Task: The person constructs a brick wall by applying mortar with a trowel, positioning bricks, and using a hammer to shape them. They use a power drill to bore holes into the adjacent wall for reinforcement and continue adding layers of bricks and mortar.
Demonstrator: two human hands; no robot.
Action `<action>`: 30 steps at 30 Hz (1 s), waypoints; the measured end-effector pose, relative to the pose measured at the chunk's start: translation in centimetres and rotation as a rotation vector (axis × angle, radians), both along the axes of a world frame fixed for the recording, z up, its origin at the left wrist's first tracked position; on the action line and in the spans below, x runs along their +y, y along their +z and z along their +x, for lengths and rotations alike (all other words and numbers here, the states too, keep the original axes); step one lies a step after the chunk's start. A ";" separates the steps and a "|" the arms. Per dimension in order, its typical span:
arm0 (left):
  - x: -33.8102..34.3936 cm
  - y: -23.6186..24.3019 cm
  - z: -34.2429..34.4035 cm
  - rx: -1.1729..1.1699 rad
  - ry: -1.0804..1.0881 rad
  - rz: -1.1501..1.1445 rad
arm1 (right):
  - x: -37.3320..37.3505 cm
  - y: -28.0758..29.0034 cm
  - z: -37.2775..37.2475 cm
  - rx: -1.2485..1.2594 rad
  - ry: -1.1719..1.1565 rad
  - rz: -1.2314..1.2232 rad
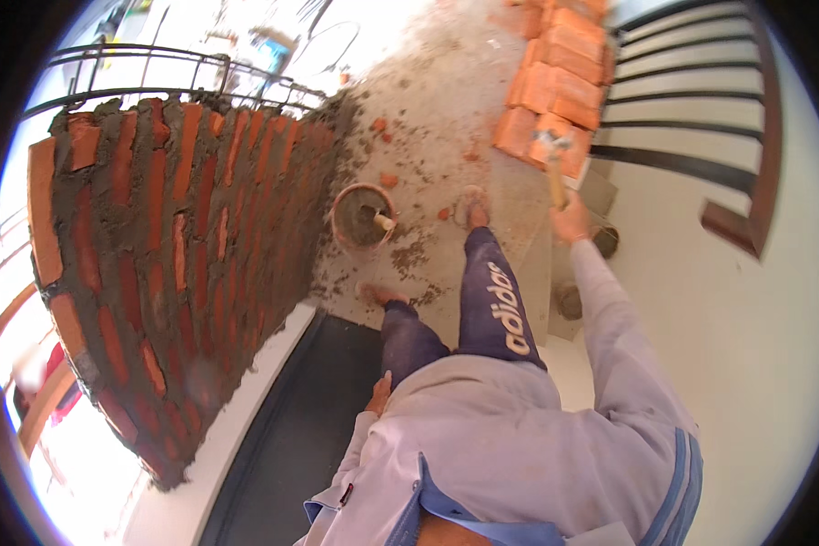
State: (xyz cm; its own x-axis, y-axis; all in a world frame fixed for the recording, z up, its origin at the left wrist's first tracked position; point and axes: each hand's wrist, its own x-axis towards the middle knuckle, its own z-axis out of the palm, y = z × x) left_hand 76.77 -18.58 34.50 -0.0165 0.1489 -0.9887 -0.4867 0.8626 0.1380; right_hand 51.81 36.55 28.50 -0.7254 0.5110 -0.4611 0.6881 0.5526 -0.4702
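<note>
In my right hand (571, 218) is a hammer (557, 182), its light wooden handle gripped near the end and its metal head over the near end of the stacked orange bricks (564, 86). Whether the head touches a brick I cannot tell. My left hand (379, 393) lies against my left thigh, fingers stretched out, with nothing seen in it. On the floor ahead of my feet stands a round bucket (337, 223) of grey mortar (359, 229). A tool with a pale handle (384, 221), probably a trowel, rests in it.
To my left rises a brick wall (182, 246) with wet grey mortar, a metal railing (182, 56) behind it. A dark-barred stair railing (687, 96) stands at the right beside a pale wall (737, 364). Brick pieces (389, 180) and mortar splashes lie on the floor. A dark step (291, 437) is near my left.
</note>
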 end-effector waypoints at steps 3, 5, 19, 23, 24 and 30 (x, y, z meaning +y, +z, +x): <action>3.0 0.5 0.0 -0.005 -0.014 -0.011 | 7.0 -6.4 -5.5 0.060 -0.043 0.160; 7.0 0.5 -4.0 -0.070 -0.011 -0.036 | 11.6 -11.0 -9.8 0.069 -0.162 0.186; 10.4 -10.6 -3.9 0.005 0.003 -0.278 | 3.0 -24.7 -11.0 0.104 0.387 0.416; 5.5 -11.5 -1.3 0.165 0.058 -0.334 | -26.8 -17.6 -9.9 -0.391 0.738 -0.297; 4.7 -12.5 -1.7 0.249 0.069 -0.285 | -30.4 -18.0 -10.7 -0.455 0.843 -0.260; 0.1 -14.6 -1.2 0.416 0.068 -0.260 | -40.1 -29.6 -7.5 -0.513 1.106 0.103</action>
State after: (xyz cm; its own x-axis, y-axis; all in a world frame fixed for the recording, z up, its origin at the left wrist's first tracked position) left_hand 75.53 -18.47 19.86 -0.4189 -0.1172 -0.9004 -0.4928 0.8623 0.1170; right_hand 44.28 -3.51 -1.14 -0.5381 -0.2151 -0.8150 -0.0833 0.9757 -0.2025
